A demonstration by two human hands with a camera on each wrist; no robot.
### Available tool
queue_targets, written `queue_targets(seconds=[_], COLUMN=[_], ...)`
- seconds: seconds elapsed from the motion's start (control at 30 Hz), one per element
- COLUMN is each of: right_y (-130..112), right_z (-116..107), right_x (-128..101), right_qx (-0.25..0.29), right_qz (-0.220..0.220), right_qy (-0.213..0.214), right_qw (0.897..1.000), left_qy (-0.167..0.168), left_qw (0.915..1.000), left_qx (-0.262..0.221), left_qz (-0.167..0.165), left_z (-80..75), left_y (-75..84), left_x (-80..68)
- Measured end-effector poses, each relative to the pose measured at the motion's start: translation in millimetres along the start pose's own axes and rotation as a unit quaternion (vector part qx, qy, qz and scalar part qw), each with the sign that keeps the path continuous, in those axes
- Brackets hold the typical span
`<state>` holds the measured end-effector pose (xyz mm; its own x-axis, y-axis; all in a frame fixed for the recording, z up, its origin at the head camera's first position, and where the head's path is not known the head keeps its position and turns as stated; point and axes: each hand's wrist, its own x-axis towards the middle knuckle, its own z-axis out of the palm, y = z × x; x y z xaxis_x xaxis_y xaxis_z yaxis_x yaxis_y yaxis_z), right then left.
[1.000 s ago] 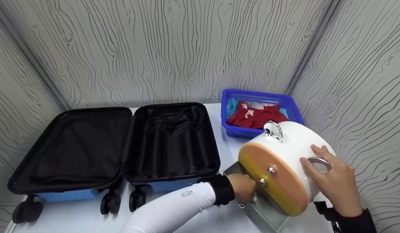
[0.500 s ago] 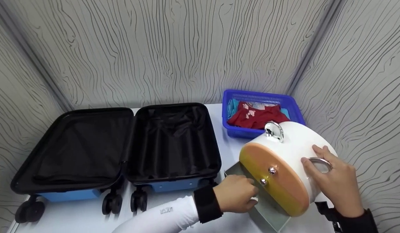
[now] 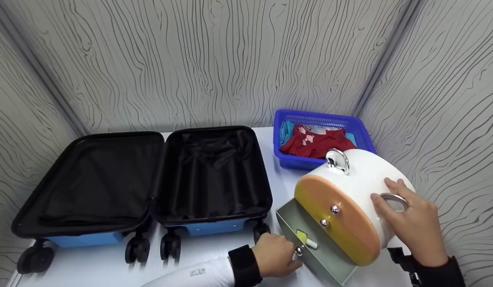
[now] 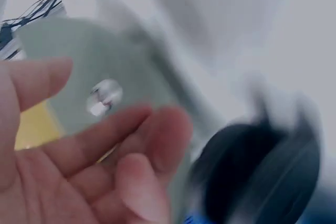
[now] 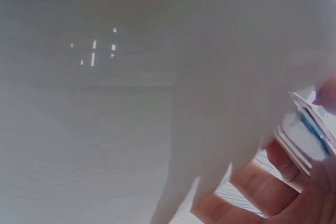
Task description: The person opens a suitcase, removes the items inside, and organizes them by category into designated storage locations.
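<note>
blue basket [image 3: 362,133], seemingly grey-green drawer [image 3: 330,259]

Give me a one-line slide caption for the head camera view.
Left hand at the knob of a grey drawer holding a yellow item, right hand steadying the white round box, beside an open suitcase.

Left hand [image 3: 275,255] at drawer knob [image 3: 298,250]
</note>
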<state>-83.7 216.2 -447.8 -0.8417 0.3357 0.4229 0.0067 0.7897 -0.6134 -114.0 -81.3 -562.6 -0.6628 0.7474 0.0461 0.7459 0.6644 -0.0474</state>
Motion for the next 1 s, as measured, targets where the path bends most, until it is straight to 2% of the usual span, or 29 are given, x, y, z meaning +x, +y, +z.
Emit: queue_targets(seconds=[0.13,0.3,0.43,0.77,1.0], right_y=[0.7,1.3,2.2,-0.1,-1.7], right_z=[0.1,-1.3,-3.4,-1.8,-0.7], right_x=[-1.7,-1.0,0.4,1.0,-1.3], right_qx=[0.003,0.003,-0.003,-0.008,-0.003], right_qz=[-0.005,-0.01,-0.005,-0.001,-0.017], right_qy=[0.009,0.006,-0.004,-0.002,0.011], right_qw=[1.0,1.0,1.0,1.0,1.0], left_qy=[0.014,0.05,0.063,0.055,0.058], left_qw=[0.9994,0.998,0.997,0.9968,0.9968], left_qx=[-0.033,-0.037,-0.045,-0.055,-0.05], left_qz=[-0.004,-0.006,0.0,-0.019,-0.025], left_z=[11.5,16.8,19.6,22.3,20.1], left_y=[1.5,1.3,0.7,8.7,13.7], left_x=[2.7,9.3,17.9,46.3,59.6])
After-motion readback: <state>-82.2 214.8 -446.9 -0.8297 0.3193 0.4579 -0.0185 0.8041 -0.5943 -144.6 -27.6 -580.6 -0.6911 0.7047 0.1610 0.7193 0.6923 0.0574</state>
